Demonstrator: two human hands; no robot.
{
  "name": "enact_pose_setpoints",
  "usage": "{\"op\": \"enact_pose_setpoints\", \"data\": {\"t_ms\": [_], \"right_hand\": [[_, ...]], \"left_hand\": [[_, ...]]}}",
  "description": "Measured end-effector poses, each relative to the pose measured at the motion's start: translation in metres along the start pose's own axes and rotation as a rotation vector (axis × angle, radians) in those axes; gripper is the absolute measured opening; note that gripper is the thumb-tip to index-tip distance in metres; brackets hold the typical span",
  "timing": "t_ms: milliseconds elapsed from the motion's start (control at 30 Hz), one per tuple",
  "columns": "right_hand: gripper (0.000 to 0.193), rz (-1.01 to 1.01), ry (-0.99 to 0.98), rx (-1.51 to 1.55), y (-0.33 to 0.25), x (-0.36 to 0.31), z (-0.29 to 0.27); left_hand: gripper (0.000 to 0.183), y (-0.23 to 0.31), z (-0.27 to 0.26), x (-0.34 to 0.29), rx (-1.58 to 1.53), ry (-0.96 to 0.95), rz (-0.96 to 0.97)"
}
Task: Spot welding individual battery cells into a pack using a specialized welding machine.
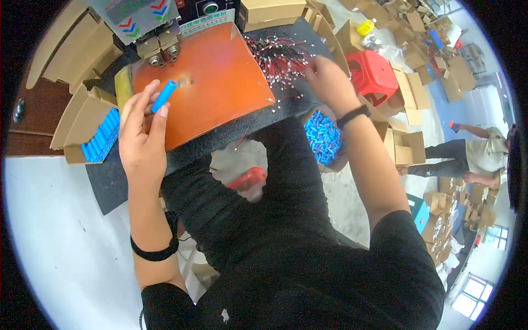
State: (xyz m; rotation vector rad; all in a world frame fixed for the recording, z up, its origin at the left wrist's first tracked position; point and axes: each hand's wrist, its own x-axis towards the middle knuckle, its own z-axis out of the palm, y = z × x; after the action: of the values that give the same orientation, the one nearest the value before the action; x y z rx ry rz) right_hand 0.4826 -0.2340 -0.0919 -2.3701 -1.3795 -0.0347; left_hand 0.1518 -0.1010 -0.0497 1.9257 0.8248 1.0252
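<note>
A blue cylindrical battery cell (163, 97) is pinched between the thumb and fingers of my left hand (142, 126), above the orange board (220, 77). Over at the right end of the bench, my right hand (329, 82) is at the edge of a heap of thin red and black wires (279, 58) with small white connectors. Its fingers are curled together, and whatever may be between them is hidden. Beyond the board stands a spot welding machine (159, 47), its two electrode holders pointing down over the far left part of the board.
To the left, a cardboard box (74, 132) holds a row of blue cells. A container of many blue cells (323, 137) sits below my right forearm. A red plastic stool (373, 77) and cardboard boxes stand to the right, where another person (478, 157) is farther off.
</note>
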Motion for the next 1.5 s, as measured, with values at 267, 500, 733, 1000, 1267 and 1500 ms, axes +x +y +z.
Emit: {"op": "enact_pose_setpoints", "data": {"t_ms": [267,500,733,1000,1267,1500], "right_hand": [[0.021,0.025,0.146,0.528,-0.018,0.005,-0.078],[0.006,-0.236,-0.041,1.123,-0.064,-0.037,-0.051],[0.008,-0.489,-0.016,0.773,-0.091,-0.042,-0.035],[0.017,-0.582,0.074,0.574,-0.1,-0.024,-0.028],[0.015,-0.612,0.099,0.559,-0.105,-0.018,-0.028],[0.012,-0.654,0.08,0.459,-0.111,-0.013,-0.028]], "left_hand": [[0.029,-0.011,-0.003,-0.003,-0.167,-0.003,-0.081],[0.025,0.009,0.003,0.003,-0.028,-0.137,-0.303],[0.028,0.007,0.018,0.017,0.014,-0.046,-0.254],[0.027,0.008,0.022,0.025,0.079,0.013,-0.221],[0.035,-0.001,0.023,0.024,0.144,0.031,-0.207],[0.033,0.001,0.022,0.027,0.152,0.031,-0.199]]}}
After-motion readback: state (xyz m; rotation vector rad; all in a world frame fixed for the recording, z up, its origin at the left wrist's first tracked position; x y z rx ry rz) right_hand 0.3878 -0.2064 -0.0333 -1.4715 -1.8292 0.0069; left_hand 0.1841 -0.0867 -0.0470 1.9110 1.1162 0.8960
